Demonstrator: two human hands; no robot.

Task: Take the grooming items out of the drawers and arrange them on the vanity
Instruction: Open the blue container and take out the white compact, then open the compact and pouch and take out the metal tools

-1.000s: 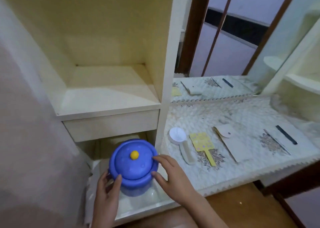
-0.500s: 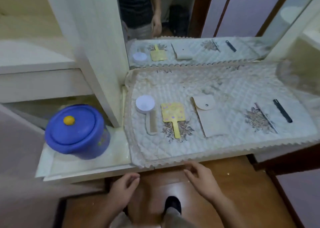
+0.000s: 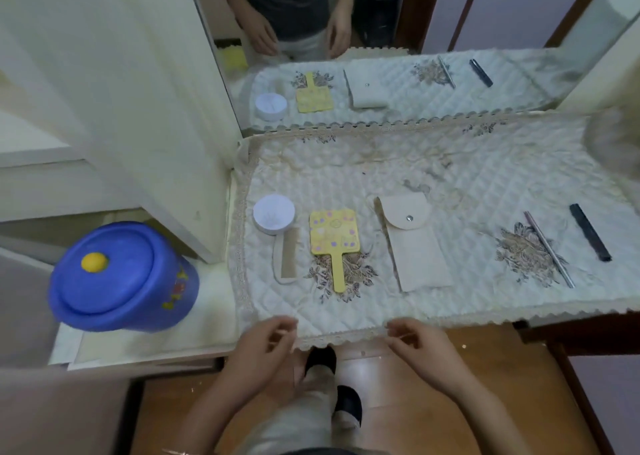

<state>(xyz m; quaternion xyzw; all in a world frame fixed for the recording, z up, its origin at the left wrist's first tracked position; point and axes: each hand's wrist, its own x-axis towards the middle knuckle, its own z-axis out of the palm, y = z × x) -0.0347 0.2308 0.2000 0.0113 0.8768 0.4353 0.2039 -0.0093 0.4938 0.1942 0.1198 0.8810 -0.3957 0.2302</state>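
Lid's on the blue round plastic tub (image 3: 121,278) sitting just left of the quilted white vanity cloth (image 3: 450,164), so its contents are hidden. The beige snap pouch (image 3: 415,247) on the cloth is closed too. Left hand (image 3: 266,347) and right hand (image 3: 426,350) curl at the lace edge, can't tell if they're pinching.

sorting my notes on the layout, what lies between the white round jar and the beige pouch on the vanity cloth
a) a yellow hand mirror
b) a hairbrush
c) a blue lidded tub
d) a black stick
A: the yellow hand mirror lies flat on the quilted cloth, with the white round jar to its left and the beige pouch to its right.
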